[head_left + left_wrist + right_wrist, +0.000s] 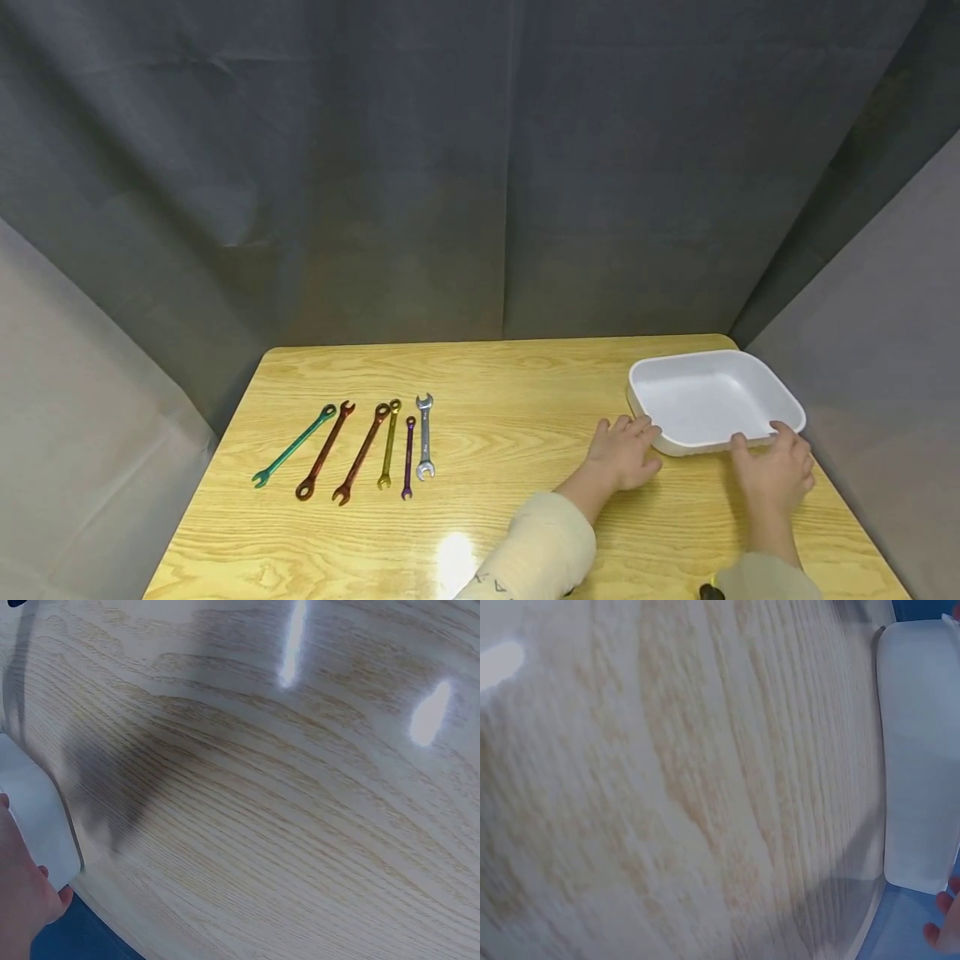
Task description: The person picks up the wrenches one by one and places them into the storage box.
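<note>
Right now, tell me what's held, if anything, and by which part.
The left hand touches the white tray at its near left corner, the right hand at its near right rim; whether either truly grips it cannot be told.

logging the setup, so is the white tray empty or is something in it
Empty: the head view shows only bare floor inside the white tray; the wrenches lie outside it, on the table.
</note>
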The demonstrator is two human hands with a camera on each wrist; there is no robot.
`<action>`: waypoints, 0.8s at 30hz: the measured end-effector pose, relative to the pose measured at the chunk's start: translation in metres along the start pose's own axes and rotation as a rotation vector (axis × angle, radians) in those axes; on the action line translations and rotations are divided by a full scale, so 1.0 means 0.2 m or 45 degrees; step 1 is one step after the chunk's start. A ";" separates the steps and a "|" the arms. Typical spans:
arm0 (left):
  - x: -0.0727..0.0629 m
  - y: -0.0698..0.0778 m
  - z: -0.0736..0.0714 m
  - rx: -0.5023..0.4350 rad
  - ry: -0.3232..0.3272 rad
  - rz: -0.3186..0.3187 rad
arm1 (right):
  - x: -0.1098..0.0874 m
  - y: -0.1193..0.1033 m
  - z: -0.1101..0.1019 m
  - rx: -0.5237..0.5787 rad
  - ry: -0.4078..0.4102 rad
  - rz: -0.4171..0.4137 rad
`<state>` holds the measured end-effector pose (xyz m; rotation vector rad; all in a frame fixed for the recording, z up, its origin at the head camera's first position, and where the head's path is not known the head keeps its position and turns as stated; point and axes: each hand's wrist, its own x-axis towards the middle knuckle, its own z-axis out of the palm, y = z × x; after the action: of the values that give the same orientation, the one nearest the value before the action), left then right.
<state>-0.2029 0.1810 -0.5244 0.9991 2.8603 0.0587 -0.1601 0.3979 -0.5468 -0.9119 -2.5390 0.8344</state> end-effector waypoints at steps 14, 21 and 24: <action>0.00 0.02 0.00 0.058 -0.114 -0.088 | 0.03 -0.04 0.00 -0.071 -0.026 0.219; 0.01 0.03 0.00 0.100 -0.126 -0.113 | 0.05 -0.08 -0.01 -0.174 -0.180 0.287; 0.01 0.03 0.00 0.105 -0.131 -0.123 | 0.05 -0.10 -0.02 -0.181 -0.227 0.276</action>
<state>-0.2014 0.1876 -0.5241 0.8500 2.8323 -0.1167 -0.1745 0.3939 -0.5296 -1.2263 -2.7154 0.8379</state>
